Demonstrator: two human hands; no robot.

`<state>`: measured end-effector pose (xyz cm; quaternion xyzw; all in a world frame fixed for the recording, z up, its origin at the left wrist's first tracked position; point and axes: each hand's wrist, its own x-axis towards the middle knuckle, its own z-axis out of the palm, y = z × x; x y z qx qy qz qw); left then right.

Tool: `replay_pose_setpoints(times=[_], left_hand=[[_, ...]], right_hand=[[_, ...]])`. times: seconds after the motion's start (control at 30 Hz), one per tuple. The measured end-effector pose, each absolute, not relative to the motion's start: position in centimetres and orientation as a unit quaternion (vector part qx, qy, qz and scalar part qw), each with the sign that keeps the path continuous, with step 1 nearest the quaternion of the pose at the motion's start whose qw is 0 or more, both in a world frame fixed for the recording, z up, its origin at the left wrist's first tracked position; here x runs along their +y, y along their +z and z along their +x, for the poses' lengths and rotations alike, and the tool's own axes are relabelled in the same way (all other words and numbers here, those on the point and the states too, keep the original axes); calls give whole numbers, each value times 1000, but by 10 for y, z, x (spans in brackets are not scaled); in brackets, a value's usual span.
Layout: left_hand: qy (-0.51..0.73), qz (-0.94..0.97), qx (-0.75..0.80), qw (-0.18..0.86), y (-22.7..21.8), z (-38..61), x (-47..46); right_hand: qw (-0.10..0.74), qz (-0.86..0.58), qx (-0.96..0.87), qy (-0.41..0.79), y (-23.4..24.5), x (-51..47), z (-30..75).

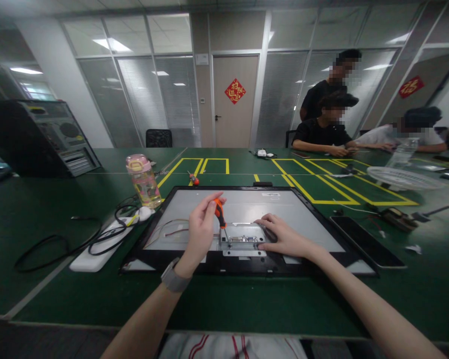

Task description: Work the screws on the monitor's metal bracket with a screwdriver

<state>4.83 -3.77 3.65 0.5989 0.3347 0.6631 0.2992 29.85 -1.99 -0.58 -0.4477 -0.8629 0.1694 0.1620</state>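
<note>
A flat display panel (303,212) in a black frame lies face down on the table in front of me. On its near middle sits a silver metal bracket (243,253) with a row of connectors along it. My left hand (202,224) grips an orange and black screwdriver (219,212) by its handle, and the shaft points down at the bracket's left end. With thumb and fingers on either side, my right hand (284,235) holds the bracket's right end. Thin wires (174,232) run across the panel left of the bracket.
Left of the panel are a white power strip (105,244), black cables (56,259) and a pink-lidded bottle (144,182). A computer tower (41,137) stands far left. A black phone (366,242) lies right. A small red screwdriver (193,179) lies beyond the panel. Three people are across the table.
</note>
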Motion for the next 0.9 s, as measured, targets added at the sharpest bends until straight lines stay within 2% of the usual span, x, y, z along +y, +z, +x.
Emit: replay_pose_setpoints(times=[0.2,0.43,0.63,0.8,0.9], left_hand=[[663,595,303,338,35,50,-36],[672,610,345,237,34,47,-34],[663,596,344,293,36,48,-37],[669,606,359,236,36,47,-37],[676,601,349,245,37,47,-37]], right_hand=[[156,-451,-861,175,-4,-21,298],[158,-450,-862,173,-4,-21,298],[162,-451,-859,177,-4,-21,298],[166,-448,-862,167,-7,-20,299],[166,-446,-864,165,-7,-20,299]])
